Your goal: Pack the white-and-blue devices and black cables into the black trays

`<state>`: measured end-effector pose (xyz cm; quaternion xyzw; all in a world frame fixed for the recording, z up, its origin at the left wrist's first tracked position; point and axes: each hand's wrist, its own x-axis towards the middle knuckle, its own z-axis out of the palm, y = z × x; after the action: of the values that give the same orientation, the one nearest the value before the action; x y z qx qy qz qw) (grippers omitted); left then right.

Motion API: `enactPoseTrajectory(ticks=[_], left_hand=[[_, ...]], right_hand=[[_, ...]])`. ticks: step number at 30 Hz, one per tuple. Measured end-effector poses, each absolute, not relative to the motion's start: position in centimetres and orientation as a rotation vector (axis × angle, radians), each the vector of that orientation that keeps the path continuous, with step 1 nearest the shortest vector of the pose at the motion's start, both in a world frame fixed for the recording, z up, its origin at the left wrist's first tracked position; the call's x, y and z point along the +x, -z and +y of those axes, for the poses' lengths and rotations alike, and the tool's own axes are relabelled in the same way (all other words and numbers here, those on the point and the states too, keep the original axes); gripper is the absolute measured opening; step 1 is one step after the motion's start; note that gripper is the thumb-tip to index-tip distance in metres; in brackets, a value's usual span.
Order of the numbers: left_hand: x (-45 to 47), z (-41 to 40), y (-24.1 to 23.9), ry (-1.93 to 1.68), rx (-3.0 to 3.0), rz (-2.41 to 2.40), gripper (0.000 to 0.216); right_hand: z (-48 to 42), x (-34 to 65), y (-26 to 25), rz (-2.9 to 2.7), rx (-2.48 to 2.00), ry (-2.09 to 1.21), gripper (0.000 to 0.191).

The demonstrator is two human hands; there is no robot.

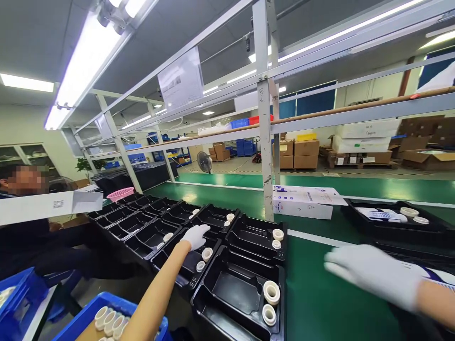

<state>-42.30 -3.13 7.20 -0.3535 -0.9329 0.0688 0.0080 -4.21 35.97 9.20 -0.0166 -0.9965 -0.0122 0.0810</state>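
We're on a factory assembly line: a long green conveyor belt carries rows of black plastic trays, strip lights hang on a metal frame overhead, and stacked cardboard boxes fill the hall behind.

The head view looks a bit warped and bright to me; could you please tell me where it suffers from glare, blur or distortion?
Head view: wide-angle bending bows the frame rails and stretches the edges; the ceiling light strip is blown out; the right hand is smeared by blur, while the left hand and black trays stay fairly sharp; a face at far left is pixelated.
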Motion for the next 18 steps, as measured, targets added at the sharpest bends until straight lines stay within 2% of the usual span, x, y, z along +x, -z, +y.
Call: enactPoseTrajectory(ticks=[4, 7, 9, 12, 18], left_hand=[[-43.3, -0.1, -6.1, -0.292, -1.176, -2.942, 0.059], [-42.7, 1.0, -5.6, -0.372, -1.219, -2.943, 0.046], [-41.7, 1.5, -5.4, -0.407, -1.26, -2.931, 0.044], [-39.6, 2.8, -5.1, -0.417, -1.358, -2.896, 0.042], [-33.6, 8.9, -4.5, -0.345, -1.575, -2.785, 0.04]], right_hand=[[24.2, -13.2, -10.1, -3.122, 0.033, 0.177, 0.028], [20.6, -17.4, -8.1, -3.201, -0.089, 0.259, 0.024], [21.6, -17.5, -6.6, -3.239, -0.137, 0.277, 0.017], [25.7, -14.3, -5.2, -3.249, -0.205, 0.309, 0.017], [34.0, -5.9, -5.8, -3.229, -0.317, 0.38, 0.017]])
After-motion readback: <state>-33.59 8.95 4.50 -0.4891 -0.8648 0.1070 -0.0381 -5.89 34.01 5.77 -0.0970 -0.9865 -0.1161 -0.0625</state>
